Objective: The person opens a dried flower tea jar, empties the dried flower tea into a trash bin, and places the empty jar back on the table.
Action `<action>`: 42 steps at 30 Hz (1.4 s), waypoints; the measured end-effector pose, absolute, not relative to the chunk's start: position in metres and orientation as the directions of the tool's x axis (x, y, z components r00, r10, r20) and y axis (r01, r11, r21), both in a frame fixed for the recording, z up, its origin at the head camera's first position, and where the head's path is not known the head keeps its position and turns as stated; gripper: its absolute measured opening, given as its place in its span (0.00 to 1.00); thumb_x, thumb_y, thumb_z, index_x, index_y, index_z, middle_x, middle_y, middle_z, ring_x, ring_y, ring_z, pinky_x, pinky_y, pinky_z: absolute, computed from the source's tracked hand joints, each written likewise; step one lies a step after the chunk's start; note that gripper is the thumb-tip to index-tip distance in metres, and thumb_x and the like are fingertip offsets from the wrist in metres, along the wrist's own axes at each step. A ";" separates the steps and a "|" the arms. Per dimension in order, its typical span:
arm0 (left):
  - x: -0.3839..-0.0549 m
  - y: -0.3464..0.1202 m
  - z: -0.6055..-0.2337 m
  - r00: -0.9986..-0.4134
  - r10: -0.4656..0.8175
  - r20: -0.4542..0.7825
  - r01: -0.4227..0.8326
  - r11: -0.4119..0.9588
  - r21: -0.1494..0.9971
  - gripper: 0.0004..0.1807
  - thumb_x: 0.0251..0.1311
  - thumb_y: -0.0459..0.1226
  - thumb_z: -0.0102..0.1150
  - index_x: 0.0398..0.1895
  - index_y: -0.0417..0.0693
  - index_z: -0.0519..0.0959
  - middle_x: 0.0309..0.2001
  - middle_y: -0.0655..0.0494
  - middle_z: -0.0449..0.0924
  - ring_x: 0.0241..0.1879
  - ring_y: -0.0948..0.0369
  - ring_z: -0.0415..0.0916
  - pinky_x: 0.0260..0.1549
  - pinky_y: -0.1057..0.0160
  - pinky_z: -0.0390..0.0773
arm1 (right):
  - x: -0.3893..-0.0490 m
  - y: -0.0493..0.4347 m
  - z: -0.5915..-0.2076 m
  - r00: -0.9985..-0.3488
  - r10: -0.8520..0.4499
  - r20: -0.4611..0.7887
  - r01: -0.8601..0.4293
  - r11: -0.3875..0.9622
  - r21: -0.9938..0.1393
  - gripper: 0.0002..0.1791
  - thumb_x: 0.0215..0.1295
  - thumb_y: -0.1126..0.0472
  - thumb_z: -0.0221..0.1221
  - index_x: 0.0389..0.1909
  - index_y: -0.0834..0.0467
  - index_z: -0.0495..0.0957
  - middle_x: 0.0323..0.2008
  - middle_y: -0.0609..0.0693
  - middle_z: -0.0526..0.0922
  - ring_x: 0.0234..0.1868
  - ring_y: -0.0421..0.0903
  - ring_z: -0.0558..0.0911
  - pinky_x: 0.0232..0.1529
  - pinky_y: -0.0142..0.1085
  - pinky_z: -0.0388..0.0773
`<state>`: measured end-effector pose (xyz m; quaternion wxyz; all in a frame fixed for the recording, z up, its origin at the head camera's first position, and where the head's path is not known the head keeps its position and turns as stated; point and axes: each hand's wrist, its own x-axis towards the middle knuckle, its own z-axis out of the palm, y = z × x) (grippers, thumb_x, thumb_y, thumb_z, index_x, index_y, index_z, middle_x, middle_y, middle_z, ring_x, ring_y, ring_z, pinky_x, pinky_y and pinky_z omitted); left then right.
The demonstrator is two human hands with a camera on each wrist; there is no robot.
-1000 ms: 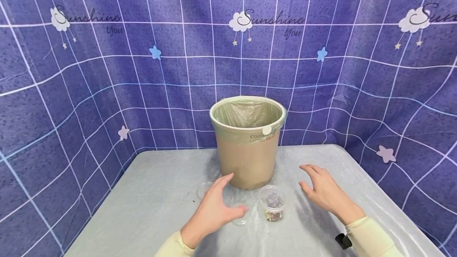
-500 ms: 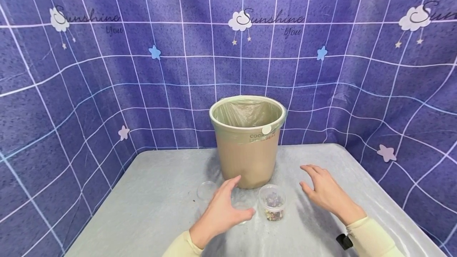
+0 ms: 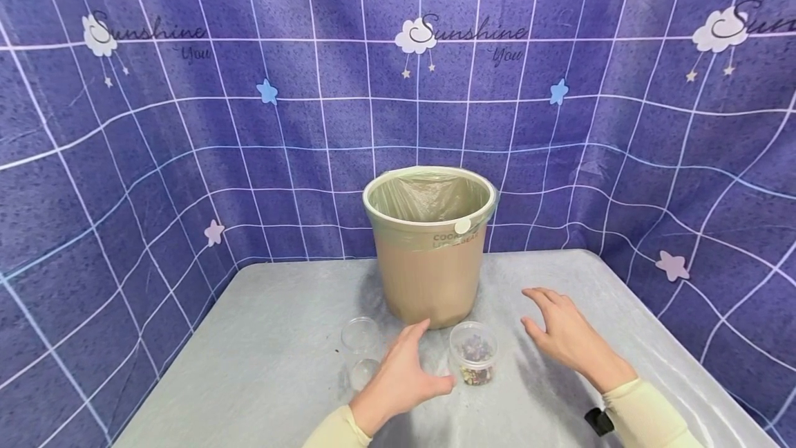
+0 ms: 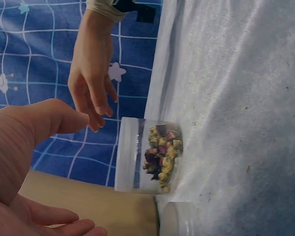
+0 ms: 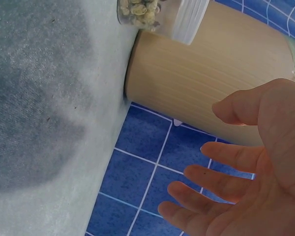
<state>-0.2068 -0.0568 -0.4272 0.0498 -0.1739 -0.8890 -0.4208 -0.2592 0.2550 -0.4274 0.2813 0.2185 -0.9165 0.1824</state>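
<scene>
A clear jar of dried flower buds, yellowish and dark purple-red, stands upright on the table. A translucent band rings its top, as the left wrist view shows. My left hand hovers just left of the jar, thumb and fingers spread apart and holding nothing, with the thumb tip close to the jar's side. To the right, my right hand is raised above the table with its fingers relaxed and slightly bent. Nothing lies in its palm in the right wrist view.
A beige bin with a greenish liner stands behind the jar. Left of my left hand lie two clear round pieces; another translucent round piece sits beside the jar. Purple gridded curtains surround the grey table.
My left hand has moved right toward the jar and a little nearer to me, uncovering a second clear round piece on its left. The right hand has stayed in place.
</scene>
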 end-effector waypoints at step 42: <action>-0.230 0.001 -0.463 -0.980 0.131 0.149 0.198 0.611 0.767 0.66 0.28 0.46 0.86 0.74 0.31 0.60 0.68 0.31 0.69 0.68 0.35 0.67 0.64 0.37 0.70 | -0.258 0.249 -0.430 -0.753 -0.300 0.586 -0.496 0.843 -0.206 0.27 0.61 0.63 0.67 0.61 0.70 0.76 0.55 0.66 0.82 0.55 0.67 0.81 0.59 0.60 0.74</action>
